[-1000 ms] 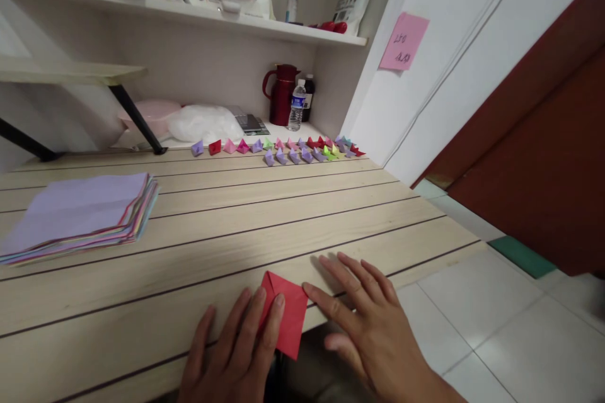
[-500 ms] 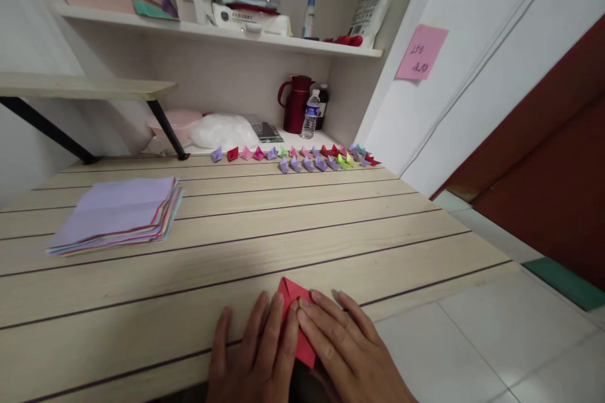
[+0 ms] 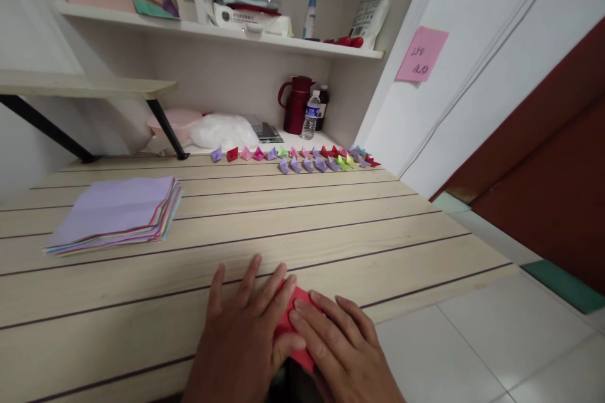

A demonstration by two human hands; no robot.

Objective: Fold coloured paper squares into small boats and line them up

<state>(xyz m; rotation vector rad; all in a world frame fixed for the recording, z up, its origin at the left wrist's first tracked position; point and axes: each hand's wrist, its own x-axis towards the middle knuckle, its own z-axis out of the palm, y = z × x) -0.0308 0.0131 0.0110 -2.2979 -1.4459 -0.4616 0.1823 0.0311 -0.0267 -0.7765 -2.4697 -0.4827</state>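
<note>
A folded piece of red paper (image 3: 301,292) lies at the front edge of the table, mostly covered by both hands. My left hand (image 3: 239,334) rests over its left side, fingers spread and stretched forward, the thumb lying across the lower part. From the right, my right hand (image 3: 343,343) lies flat with its fingertips pressing on the paper. Neither hand's fingers wrap round it. Further left sits a stack of coloured paper sheets (image 3: 118,208), a purple one on top. Small folded paper boats (image 3: 308,165) in several colours line the back of the table.
Behind the boats stand a dark red jug (image 3: 296,107) and a water bottle (image 3: 311,116), with a white plastic bag (image 3: 224,132) to their left. A raised wooden shelf (image 3: 85,86) on black legs overhangs the back left. The table's right edge slants above a tiled floor (image 3: 463,340).
My left hand has shifted forward and spread its fingers, with its thumb now across the lower paper. My right hand stays in nearly the same place on the paper.
</note>
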